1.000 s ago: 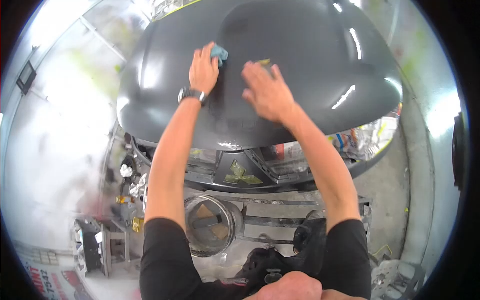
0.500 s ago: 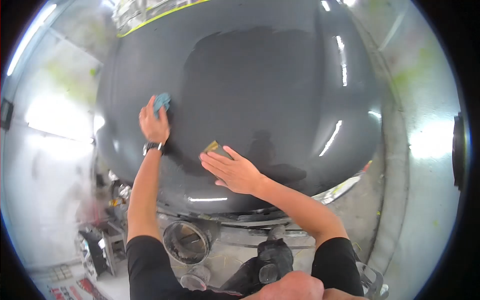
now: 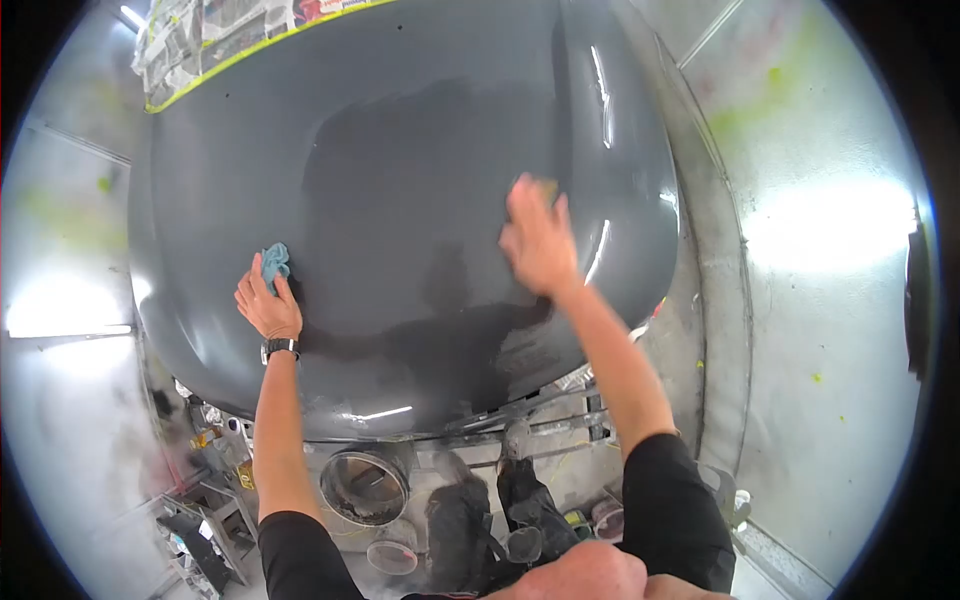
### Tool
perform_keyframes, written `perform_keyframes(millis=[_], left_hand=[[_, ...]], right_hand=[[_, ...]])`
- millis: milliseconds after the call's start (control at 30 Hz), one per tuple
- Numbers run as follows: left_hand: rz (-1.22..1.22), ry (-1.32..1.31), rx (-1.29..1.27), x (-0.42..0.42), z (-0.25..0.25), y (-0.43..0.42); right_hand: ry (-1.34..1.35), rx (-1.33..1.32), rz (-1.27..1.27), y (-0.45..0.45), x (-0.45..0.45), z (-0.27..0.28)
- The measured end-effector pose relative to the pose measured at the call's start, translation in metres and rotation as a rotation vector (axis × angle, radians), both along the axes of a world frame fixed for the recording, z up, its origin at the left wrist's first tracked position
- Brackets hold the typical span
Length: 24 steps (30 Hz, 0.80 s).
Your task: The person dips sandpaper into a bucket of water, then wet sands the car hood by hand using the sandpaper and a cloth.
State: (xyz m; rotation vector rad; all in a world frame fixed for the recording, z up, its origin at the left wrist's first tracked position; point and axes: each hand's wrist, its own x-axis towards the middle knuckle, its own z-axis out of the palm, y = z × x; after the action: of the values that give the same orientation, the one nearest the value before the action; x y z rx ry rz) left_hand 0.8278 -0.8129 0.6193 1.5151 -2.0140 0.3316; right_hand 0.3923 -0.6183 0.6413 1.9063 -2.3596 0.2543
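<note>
At left hand (image 3: 268,300), blue cloth (image 3: 275,261)

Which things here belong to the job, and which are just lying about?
In the job:
- dark hood
- blue cloth in left hand
- yellowish pad under right hand
- masking sheets

Seemingly lying about:
- bucket (possibly in use)
- small tub
- yellow container

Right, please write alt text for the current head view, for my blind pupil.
On a glossy dark grey car hood, a person's left hand holds a crumpled blue cloth, while the blurred right hand partly covers a small yellowish item. Yellow-edged masking sheeting lies along the hood's far left edge.
</note>
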Motion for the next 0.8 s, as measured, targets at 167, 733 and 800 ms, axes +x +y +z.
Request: perform_keyframes(millis=[167,733,800], left_hand=[[0.002,0.034,0.052,0.000,0.005,0.004],[-0.136,0.132,0.211,0.005,0.015,0.002],[-0.216,0.191,0.257,0.003,0.021,-0.007]], right_hand=[[-0.054,-0.197,-0.291,0.008,0.018,-0.025],[-0.190,-0.101,-0.141,-0.081,0.054,-0.020],[-0.143,-0.067,-0.225,-0.107,0.006,-0.013]])
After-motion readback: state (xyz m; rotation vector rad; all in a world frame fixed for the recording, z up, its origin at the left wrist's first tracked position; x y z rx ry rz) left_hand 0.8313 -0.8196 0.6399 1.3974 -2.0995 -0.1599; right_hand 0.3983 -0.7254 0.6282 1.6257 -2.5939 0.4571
